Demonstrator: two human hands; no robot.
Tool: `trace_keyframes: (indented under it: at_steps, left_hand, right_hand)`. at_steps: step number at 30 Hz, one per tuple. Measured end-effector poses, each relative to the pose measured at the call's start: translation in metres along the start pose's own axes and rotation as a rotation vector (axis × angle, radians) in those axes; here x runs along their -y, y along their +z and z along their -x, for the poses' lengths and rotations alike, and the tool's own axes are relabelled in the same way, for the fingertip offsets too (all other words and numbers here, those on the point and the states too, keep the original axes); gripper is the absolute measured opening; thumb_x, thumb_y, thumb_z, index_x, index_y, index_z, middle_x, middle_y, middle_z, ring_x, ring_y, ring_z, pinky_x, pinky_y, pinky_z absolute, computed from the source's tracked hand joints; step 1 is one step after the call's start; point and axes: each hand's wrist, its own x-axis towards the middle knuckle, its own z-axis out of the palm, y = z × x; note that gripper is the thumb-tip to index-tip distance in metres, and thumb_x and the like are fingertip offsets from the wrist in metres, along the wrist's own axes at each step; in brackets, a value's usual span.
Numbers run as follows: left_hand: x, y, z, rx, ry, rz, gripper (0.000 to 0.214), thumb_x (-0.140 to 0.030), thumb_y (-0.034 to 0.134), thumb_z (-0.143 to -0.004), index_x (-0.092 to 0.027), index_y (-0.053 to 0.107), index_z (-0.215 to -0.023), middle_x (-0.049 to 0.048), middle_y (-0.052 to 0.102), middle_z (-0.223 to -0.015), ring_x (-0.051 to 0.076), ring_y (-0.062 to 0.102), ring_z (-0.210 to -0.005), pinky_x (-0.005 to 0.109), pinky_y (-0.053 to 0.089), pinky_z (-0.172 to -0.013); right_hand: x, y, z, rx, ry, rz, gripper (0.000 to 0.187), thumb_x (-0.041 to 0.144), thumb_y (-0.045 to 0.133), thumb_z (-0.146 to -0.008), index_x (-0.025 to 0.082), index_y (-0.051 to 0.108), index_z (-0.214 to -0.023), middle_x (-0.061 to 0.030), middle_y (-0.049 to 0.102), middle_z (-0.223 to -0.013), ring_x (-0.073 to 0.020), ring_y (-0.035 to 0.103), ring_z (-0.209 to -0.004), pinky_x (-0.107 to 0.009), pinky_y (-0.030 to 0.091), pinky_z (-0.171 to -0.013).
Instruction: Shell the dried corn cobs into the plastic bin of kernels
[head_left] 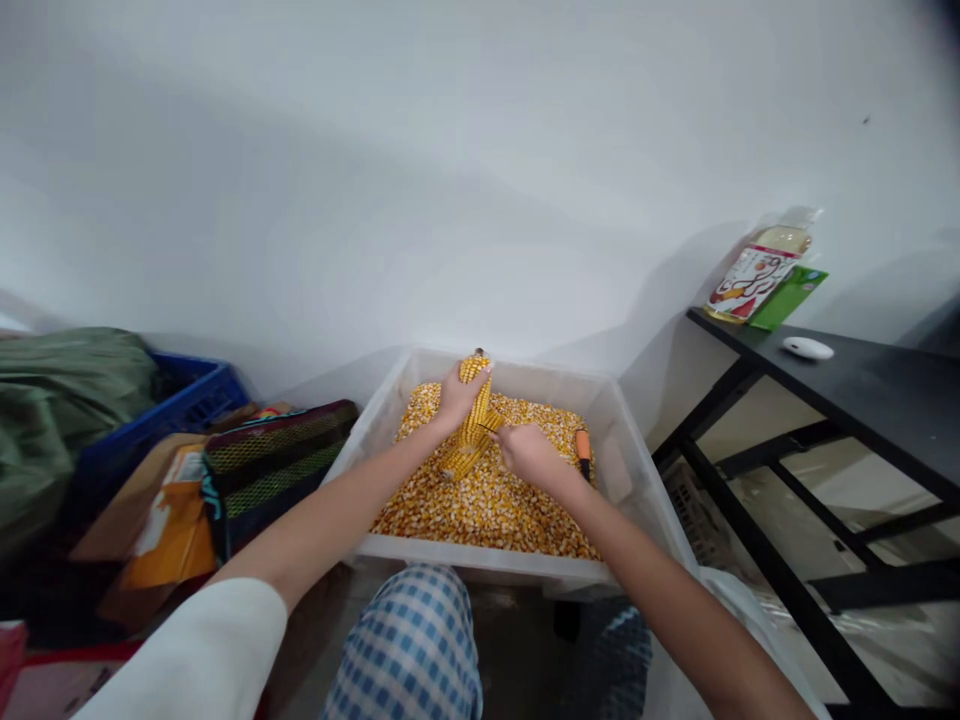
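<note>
My left hand is wrapped round an ear of corn, holding it upright and slightly tilted over the bin. My right hand is closed on a thin dark pointed tool, whose tip is at the lower part of the ear; its handle is hidden in my fist. Another ear of corn lies beneath, on loose yellow kernels. The kernels cover the bottom of a translucent plastic bin. An orange and black handle rests on them at the right.
A black table on the right carries an oil bottle, a green box and a white mouse-like object. At left are a blue crate, a black mesh bag and cardboard. A white wall stands behind the bin.
</note>
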Motion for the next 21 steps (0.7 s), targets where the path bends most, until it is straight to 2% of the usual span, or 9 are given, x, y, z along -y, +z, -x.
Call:
trace_keyframes:
  at_steps: [5,10,14,18,21]
  left_hand:
    - [-0.012,0.0,0.008,0.074,0.089,-0.044,0.043,-0.051,0.06,-0.069,-0.014,0.058,-0.091,0.0044,0.063,-0.081,0.016,0.058,-0.075,0.027,0.045,-0.071]
    - [-0.017,0.003,0.014,0.194,0.159,-0.182,0.046,-0.052,0.059,-0.069,-0.014,0.058,-0.095,0.0048,0.064,-0.083,0.017,0.058,-0.076,0.027,0.045,-0.071]
    - [-0.018,0.008,0.024,0.339,0.227,-0.295,0.061,-0.053,0.063,-0.064,-0.013,0.055,-0.109,0.0068,0.064,-0.093,0.02,0.059,-0.084,0.03,0.046,-0.077]
    - [-0.021,0.011,0.03,0.517,0.29,-0.296,0.061,-0.051,0.066,-0.061,-0.015,0.058,-0.109,0.0058,0.064,-0.098,0.02,0.059,-0.088,0.031,0.046,-0.082]
    - [-0.022,0.01,0.025,0.463,0.233,-0.27,0.062,-0.052,0.067,-0.059,-0.014,0.058,-0.108,0.0067,0.064,-0.098,0.022,0.058,-0.091,0.032,0.045,-0.084]
  right_hand:
    - [-0.021,-0.008,0.0,0.004,-0.094,-0.112,0.032,0.029,0.037,-0.091,0.013,0.065,-0.087,-0.0113,0.068,-0.081,-0.0158,0.06,-0.07,-0.023,0.036,-0.063]
    - [-0.04,-0.013,-0.001,0.008,-0.177,-0.31,0.033,0.032,0.042,-0.09,0.012,0.067,-0.079,-0.0069,0.065,-0.071,-0.0107,0.05,-0.056,-0.022,0.031,-0.057]
    - [-0.055,-0.012,-0.003,0.104,-0.23,-0.459,0.035,0.035,0.045,-0.088,0.012,0.067,-0.073,-0.003,0.062,-0.062,-0.0096,0.044,-0.053,-0.021,0.031,-0.056]
    - [-0.055,-0.005,-0.006,0.244,-0.266,-0.495,0.03,0.034,0.049,-0.085,0.013,0.069,-0.077,-0.0025,0.064,-0.067,-0.0101,0.046,-0.056,-0.021,0.032,-0.057]
    - [-0.047,-0.003,-0.007,0.28,-0.275,-0.436,0.029,0.032,0.049,-0.086,0.012,0.069,-0.081,-0.0033,0.065,-0.068,-0.0098,0.046,-0.053,-0.021,0.031,-0.055]
